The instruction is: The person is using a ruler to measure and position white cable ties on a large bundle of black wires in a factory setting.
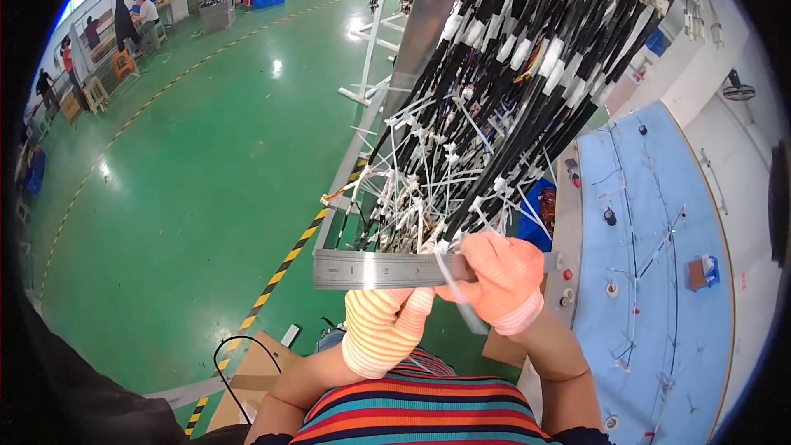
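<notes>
A steel ruler (354, 269) lies level across the front of a hanging mass of black wire harnesses (527, 91) with white tags and cable ties. My right hand (503, 276), in an orange knitted glove, is closed around the ruler's right part. A blurred white strip (461, 305), like a cable tie, hangs beside its fingers. My left hand (383, 330), in a yellow-and-orange striped glove, is just below the ruler with its fingers drawn together. The ruler hides its fingertips, and what they hold cannot be made out.
White cable ties (412, 189) stick out around the harness ends. A metal frame (428, 25) stands behind them. To the right is a blue board (659, 264) with fixtures and cables, and a blue bin (540, 214) of wires. Several people work at the far left.
</notes>
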Available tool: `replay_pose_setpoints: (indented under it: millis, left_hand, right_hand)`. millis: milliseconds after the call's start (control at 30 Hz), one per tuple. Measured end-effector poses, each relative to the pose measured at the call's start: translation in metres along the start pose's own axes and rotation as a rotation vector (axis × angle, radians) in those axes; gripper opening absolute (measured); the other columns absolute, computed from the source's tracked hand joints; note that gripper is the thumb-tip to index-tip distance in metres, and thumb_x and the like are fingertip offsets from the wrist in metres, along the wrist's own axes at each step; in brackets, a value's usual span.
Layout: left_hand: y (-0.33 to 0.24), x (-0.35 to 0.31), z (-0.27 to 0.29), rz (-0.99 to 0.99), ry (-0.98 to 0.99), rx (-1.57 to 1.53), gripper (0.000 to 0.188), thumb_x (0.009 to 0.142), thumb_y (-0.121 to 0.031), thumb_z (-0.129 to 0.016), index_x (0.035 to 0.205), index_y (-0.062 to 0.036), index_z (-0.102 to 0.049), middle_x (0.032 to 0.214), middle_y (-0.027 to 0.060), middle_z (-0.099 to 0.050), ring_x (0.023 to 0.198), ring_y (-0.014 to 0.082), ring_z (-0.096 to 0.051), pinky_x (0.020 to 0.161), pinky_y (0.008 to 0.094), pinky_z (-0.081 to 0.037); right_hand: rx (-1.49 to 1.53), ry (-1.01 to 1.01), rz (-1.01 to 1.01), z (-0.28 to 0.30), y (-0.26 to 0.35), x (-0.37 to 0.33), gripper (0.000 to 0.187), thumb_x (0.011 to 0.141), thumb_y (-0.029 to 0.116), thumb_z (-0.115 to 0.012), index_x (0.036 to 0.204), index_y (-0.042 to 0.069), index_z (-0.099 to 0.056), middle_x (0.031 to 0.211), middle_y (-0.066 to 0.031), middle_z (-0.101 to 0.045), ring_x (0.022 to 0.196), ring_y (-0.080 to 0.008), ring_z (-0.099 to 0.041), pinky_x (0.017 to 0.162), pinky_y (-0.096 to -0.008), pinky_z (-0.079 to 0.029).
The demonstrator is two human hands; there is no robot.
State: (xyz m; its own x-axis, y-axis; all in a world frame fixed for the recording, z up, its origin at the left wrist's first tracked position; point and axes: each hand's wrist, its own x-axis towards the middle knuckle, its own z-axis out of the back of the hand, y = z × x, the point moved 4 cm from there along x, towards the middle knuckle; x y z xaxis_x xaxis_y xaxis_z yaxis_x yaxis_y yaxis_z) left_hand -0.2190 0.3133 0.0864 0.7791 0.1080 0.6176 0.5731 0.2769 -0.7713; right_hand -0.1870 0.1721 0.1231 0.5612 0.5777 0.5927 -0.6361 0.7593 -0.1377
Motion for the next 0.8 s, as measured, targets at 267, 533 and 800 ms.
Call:
replay_pose_setpoints:
  millis: [267, 533, 800]
  left_hand:
    - [0.044, -0.01, -0.02, 0.416, 0.413, -0.577, 0.032, 0.092, -0.016, -0.051, 0.12, -0.0019, -0.054, 0.089, 0.011, -0.064, 0.076, 0.0148, -0.06, 0.073, 0.0267, -0.048]
    - [0.075, -0.067, -0.043, 0.608, 0.656, -0.878, 0.039, 0.095, -0.022, -0.046, 0.129, -0.0032, -0.046, 0.109, 0.0067, -0.06, 0.097, 0.0132, -0.055, 0.086, 0.0274, -0.044]
    - [0.037, -0.099, -0.053, 0.234, 0.321, -0.482, 0.037, 0.086, 0.0, -0.054, 0.123, -0.0076, -0.052, 0.1, 0.0082, -0.049, 0.081, 0.0152, -0.053, 0.072, 0.0272, -0.046]
  right_hand:
    - [0.791, 0.231, -0.108, 0.008, -0.007, -0.044, 0.026, 0.077, 0.03, -0.062, 0.079, 0.006, -0.054, 0.061, -0.007, -0.047, 0.051, -0.0223, -0.051, 0.045, -0.0287, -0.038]
    - [1.446, -0.122, -0.917, -0.004, 0.006, -0.129, 0.053, 0.082, 0.061, -0.049, 0.083, 0.008, -0.047, 0.054, -0.0001, -0.035, 0.042, -0.0099, -0.031, 0.04, -0.0261, -0.02]
    - [1.374, -0.234, -1.005, 0.019, 0.018, -0.168, 0.04, 0.095, 0.041, -0.035, 0.09, 0.003, -0.048, 0.06, -0.0057, -0.049, 0.046, -0.0176, -0.049, 0.044, -0.029, -0.042]
